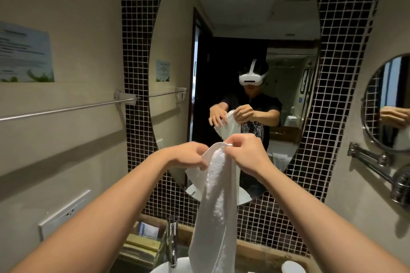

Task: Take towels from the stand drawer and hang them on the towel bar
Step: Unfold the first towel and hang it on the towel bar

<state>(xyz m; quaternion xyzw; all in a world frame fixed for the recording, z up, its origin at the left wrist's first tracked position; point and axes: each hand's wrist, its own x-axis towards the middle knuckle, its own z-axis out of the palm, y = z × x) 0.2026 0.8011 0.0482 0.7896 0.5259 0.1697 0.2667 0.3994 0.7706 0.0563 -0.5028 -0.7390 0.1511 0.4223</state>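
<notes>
Both hands (221,153) raised, pinching towel (216,206)

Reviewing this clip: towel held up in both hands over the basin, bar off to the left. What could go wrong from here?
1. The white towel hangs low beside the faucet over the sink; its tail could snag or get wet.
2. The left hand and right hand pinch only the top edge, so a corner might slip.
3. The towel bar is off left; the bunched towel may hang unevenly.

You're looking at a plain white towel (216,195), a dark brown mosaic wall (341,29) showing white grout, and beige side walls (84,6).
</notes>
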